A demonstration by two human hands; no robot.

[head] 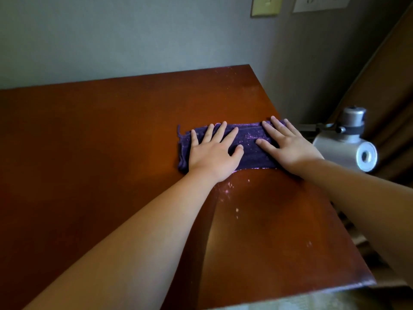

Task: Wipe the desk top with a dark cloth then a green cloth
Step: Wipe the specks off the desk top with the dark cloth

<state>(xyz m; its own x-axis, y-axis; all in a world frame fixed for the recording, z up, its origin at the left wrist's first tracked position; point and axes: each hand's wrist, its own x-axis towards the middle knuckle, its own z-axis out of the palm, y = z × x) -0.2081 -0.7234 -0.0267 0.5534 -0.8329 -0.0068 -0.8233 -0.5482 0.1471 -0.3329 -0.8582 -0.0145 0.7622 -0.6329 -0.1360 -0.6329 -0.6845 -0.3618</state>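
Pressing flat w/ spread fingers: L hand [212, 153] on 9 o'clock end of cloth [250, 142], R hand [288, 146] on 3 o'clock end. Lying long 9-to-3, by desk's [89, 153] 3 o'clock edge. Specks [230, 189] at 6; prob. best pulled that way.
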